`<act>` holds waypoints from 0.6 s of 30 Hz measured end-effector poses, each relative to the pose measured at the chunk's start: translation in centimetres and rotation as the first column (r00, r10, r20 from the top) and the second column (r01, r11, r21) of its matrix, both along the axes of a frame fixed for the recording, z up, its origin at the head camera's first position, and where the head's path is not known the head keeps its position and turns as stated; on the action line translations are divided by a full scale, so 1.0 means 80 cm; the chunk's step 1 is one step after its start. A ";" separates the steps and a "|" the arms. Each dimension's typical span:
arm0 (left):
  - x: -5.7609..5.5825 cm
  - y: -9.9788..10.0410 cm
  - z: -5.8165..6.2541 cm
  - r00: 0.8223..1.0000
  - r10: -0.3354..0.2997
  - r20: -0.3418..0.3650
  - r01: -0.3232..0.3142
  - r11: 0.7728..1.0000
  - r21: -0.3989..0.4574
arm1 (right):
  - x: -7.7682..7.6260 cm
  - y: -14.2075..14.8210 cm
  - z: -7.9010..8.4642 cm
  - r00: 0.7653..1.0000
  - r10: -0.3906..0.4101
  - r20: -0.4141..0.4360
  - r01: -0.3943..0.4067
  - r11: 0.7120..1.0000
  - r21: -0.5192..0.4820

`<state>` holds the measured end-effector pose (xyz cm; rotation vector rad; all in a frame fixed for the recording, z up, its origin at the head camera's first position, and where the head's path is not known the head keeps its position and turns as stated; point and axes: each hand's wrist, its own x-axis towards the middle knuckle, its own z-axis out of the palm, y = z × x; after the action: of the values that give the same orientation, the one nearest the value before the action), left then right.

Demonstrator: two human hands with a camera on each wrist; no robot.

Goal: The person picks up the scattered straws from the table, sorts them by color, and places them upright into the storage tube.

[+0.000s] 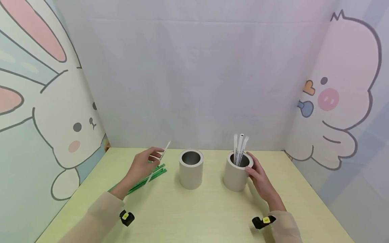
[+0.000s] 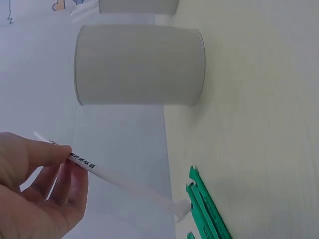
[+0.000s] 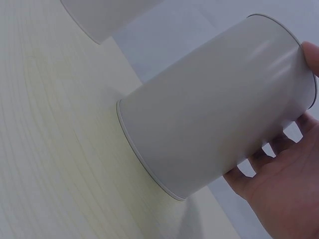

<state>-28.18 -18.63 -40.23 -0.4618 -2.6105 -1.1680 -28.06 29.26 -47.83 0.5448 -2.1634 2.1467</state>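
Pinching a slim, printed white straw (image 2: 117,180), the left hand (image 1: 143,164) hovers.

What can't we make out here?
Lower ends of the white straws: head view, hidden by the right cup.
Exact count of green straws: head view, overlapped by each other and the left hand.
Top of the left cup: right wrist view, cut off by frame edge.
Held straw, lower end: left wrist view, blurred.

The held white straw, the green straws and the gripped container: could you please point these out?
Held white straw (image 2: 119,182): left wrist view, its shaft.
Green straws (image 2: 209,210): left wrist view, one straw's shaft.
Gripped container (image 3: 214,109): right wrist view, its side wall.
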 end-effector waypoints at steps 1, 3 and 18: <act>0.002 0.005 0.000 1.000 -0.005 -0.001 0.005 1.000 0.015 | 0.000 0.000 0.001 1.000 0.001 0.000 -0.001 1.000 -0.001; 0.007 0.017 0.002 1.000 -0.023 -0.001 0.023 0.998 0.050 | 0.000 -0.001 0.001 1.000 0.000 0.001 0.000 1.000 -0.001; 0.013 0.144 0.034 0.995 -0.103 -0.007 0.099 0.933 0.347 | 0.001 -0.001 0.000 1.000 -0.005 0.007 0.005 1.000 0.009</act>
<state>-27.17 -7.14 -37.51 -0.5187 -2.3382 -1.6284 -28.00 29.21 -47.81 0.5328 -2.1771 2.1411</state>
